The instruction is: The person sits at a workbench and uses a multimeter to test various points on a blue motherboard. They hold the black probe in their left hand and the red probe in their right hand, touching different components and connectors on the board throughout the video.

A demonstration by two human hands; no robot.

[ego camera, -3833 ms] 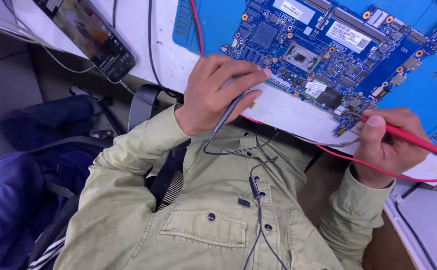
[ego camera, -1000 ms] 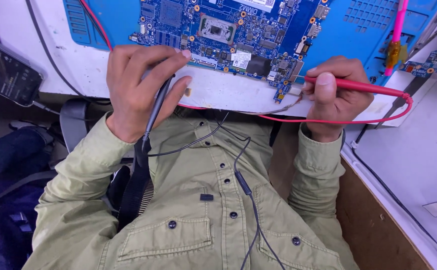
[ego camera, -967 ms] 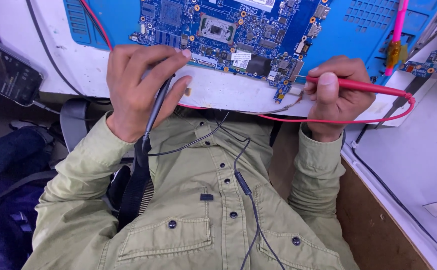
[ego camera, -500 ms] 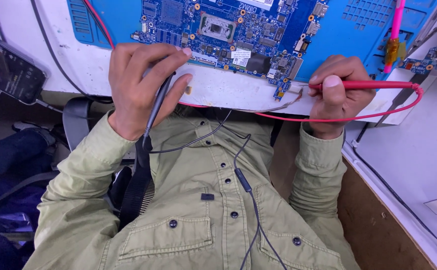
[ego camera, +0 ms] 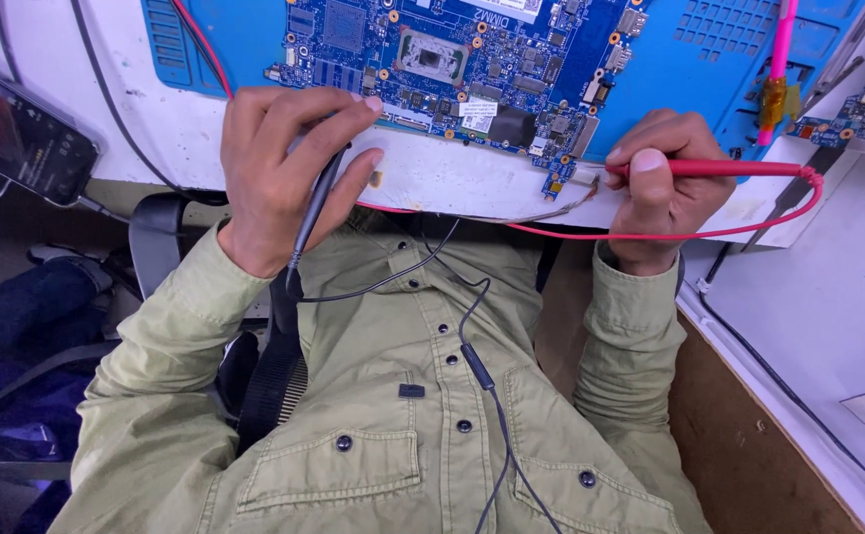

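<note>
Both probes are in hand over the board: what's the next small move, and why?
Probably bring the red probe tip onto the blue circuit board. The right hand holds it flat along the bench edge, its tip at the board's lower corner, while the left hand holds the black probe at the board's near edge.

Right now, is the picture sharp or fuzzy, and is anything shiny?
In the head view, the blue circuit board and both hands look sharp. The left hand holds a black probe, the right hand a red probe. Light is even and soft, with faint shadows. The phone screen shows a dim reflection. Straight edges bend slightly near the corners.
</note>
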